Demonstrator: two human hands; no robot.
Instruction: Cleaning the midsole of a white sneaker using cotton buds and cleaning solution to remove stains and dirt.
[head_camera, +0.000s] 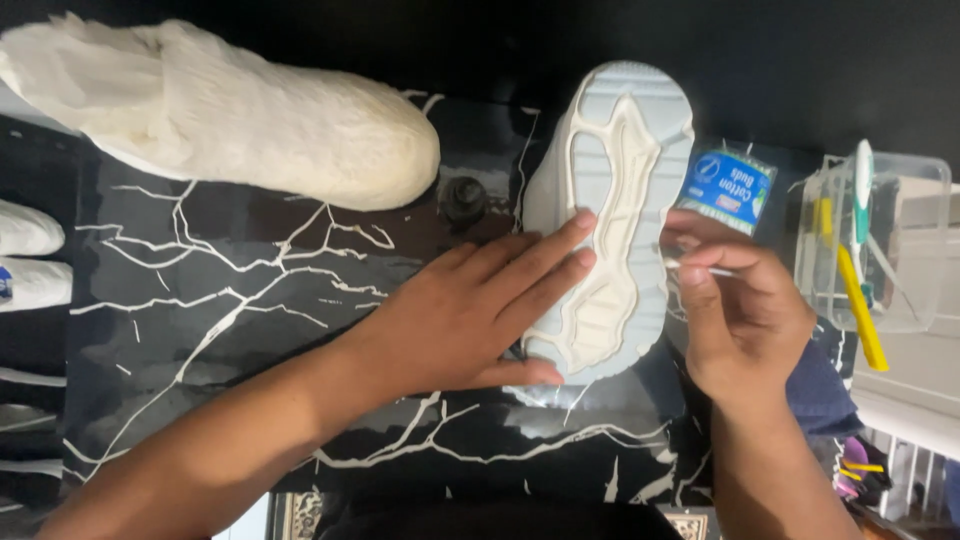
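On the black table (200, 300) veined with white, seen from the head camera, a pale sneaker (610, 210) lies turned over with its cream and light blue sole facing up, toe end pointing away from the person. The left hand (470, 315) lies flat on the sole, fingers spread loosely and stretched across its near half, the thumb running along the heel edge; it presses on the shoe rather than closing around it. The right hand (745, 320) sits just beside the sneaker's right edge, thumb and fingers pinched together on a thin white cotton bud (705, 268), whose tip touches the side of the sole.

Beyond the right hand, a blue packet of cotton buds (728, 190) rests near the shoe's toe end. Farther right stands a clear plastic box (905, 200) holding a green and white toothbrush (862, 185) and a yellow stick (862, 310), both propped at a slant. A dark blue cloth (820, 390) lies under the right wrist. At the upper left, well apart from the hands, a second white sneaker (220, 110) with a knitted upper lies on its side. A small dark round cap (464, 197) sits between the two shoes. More white shoes (25, 255) show at the far left edge.
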